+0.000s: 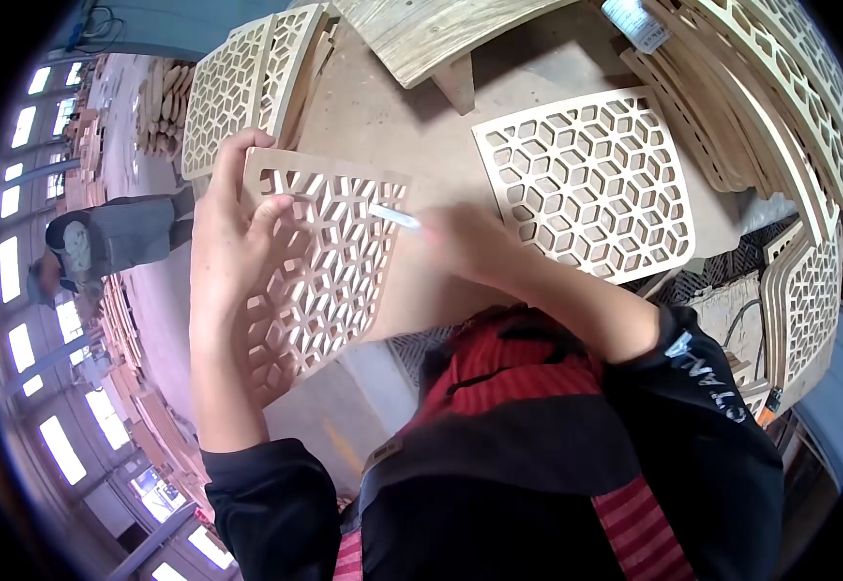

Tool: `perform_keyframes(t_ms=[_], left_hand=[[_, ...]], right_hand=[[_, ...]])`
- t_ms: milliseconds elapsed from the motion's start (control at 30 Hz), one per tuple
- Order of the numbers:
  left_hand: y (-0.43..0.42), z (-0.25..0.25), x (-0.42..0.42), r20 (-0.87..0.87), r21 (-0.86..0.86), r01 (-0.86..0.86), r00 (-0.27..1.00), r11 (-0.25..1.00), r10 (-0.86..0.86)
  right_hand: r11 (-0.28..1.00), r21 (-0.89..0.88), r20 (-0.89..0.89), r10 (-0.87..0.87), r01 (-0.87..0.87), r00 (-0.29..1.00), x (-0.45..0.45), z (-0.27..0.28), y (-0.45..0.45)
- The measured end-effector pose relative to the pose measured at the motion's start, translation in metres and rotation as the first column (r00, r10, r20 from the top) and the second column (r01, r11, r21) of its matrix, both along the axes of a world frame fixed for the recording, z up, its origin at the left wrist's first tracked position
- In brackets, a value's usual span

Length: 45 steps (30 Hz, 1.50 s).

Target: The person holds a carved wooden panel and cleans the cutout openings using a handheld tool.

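My left hand [233, 228] grips a wooden lattice panel [332, 254] by its upper left corner, thumb over the near face and fingers behind the edge. The panel is tilted up off the table and is cut through with a pattern of diamond-shaped holes. My right hand [462, 242], smeared by motion, is closed on a thin, pale flat stick-like tool [394, 215]. The tool's tip is at the panel's upper right part; its exact kind cannot be made out. To the right, a second lattice panel [586, 179] lies flat on the table.
Lattice panels [247, 82] stand at the upper left. A raised wooden board [451, 39] is at the back. Curved wooden pieces [702, 116] and a labelled white container [636, 24] sit at the upper right. More stacked panels [809, 310] stand right. Another person [117, 237] is at the left.
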<state>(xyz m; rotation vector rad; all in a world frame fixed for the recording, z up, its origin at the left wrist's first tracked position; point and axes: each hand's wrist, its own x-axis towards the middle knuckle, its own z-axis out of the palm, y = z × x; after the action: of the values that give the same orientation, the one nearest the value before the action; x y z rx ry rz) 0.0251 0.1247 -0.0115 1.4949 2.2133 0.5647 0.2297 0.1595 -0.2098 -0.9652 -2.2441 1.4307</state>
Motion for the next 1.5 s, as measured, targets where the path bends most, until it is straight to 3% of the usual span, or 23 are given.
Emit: perform_keyframes(t_ms=[33,100,233,367,567,667,767,867,967,1100,1267,1367,1500], left_hand=[[0.0,0.001,-0.001,-0.01,0.001,0.005,1.0,1.0,-0.005],[0.001,0.002,0.0,-0.029,-0.004,0.001,1.0,1.0,-0.001],[0.003,0.003,0.003,-0.031,-0.004,-0.011,0.999,1.0,0.011],[0.003,0.002,0.002,-0.103,0.046,0.064,0.993,0.997,-0.059],[0.002,0.0,0.0,-0.059,0.032,0.039,0.998,0.999,-0.037],[0.003,0.001,0.004,-0.069,0.039,0.023,0.997,0.999,-0.02],[0.003,0.0,0.003,-0.068,0.037,0.015,0.998,0.999,-0.012],[0.003,0.002,0.005,-0.091,0.025,0.005,0.996,1.0,-0.003],[0.003,0.0,0.004,-0.122,0.06,0.038,0.992,0.997,-0.03],[0.004,0.002,0.004,-0.142,0.041,0.035,0.989,0.999,-0.029],[0.005,0.004,0.008,-0.041,-0.005,-0.036,0.998,0.999,0.036],[0.005,0.003,0.007,-0.058,-0.012,-0.046,0.997,0.999,0.045],[0.007,0.008,0.01,-0.123,-0.049,-0.026,0.992,0.998,0.02]], right_hand=[[1.0,0.013,0.062,0.014,-0.015,0.998,0.024,0.003,0.001],[0.976,-0.127,0.085,0.187,-0.175,0.979,0.067,0.005,0.007],[0.982,-0.187,0.021,0.002,0.002,1.0,0.081,-0.001,-0.008],[0.992,-0.117,-0.05,-0.05,0.044,0.998,0.049,-0.005,-0.01],[0.997,-0.076,-0.068,-0.019,0.014,0.997,0.028,-0.022,-0.002],[0.997,-0.029,0.058,0.075,-0.073,0.996,-0.008,-0.029,0.006],[1.0,0.028,0.02,0.005,-0.006,1.0,-0.042,-0.033,0.004],[0.991,0.073,0.175,0.1,-0.114,0.979,-0.03,-0.034,0.002],[0.999,0.04,-0.056,-0.008,0.011,0.998,0.02,-0.019,0.002],[0.995,0.045,0.055,0.082,-0.085,0.995,-0.006,-0.024,0.012],[0.982,0.083,0.147,0.155,-0.169,0.977,-0.032,-0.039,0.011],[0.995,0.099,-0.056,-0.028,0.034,0.998,0.016,-0.019,0.006],[0.988,0.154,-0.014,0.012,-0.01,1.0,-0.012,-0.04,0.006]])
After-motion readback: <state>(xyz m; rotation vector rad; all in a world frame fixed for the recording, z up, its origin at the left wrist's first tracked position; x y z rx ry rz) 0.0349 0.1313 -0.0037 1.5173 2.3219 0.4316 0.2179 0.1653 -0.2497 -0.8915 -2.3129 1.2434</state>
